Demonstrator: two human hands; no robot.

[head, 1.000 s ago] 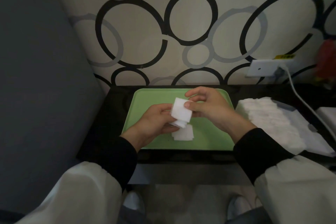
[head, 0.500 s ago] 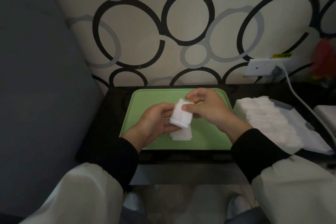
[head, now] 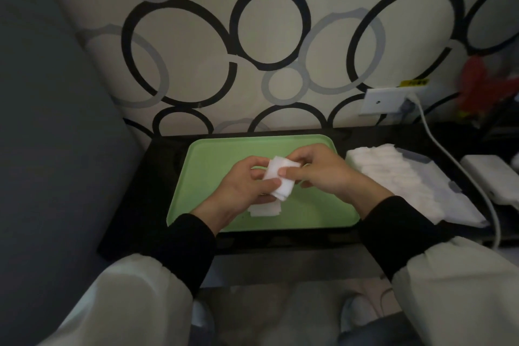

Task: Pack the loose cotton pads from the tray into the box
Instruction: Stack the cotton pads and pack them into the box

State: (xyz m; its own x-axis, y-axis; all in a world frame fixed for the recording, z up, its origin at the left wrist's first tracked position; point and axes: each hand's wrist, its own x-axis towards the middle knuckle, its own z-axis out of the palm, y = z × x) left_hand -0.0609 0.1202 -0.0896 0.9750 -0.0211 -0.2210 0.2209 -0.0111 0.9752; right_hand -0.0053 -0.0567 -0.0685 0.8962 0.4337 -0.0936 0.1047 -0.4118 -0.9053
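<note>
Head view: we pinched the pad stack [head: 285,191] between left hand [head: 247,187] and right hand [head: 328,174], likely squaring it for boxing.

The left hand [head: 244,185] and right hand [head: 325,174] meet in front of the body, both pinching one small stack of cotton pads [head: 286,190].

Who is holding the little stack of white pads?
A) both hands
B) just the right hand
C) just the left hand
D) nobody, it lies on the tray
A: the left hand and the right hand both pinch the stack of pads above the green tray.
</note>
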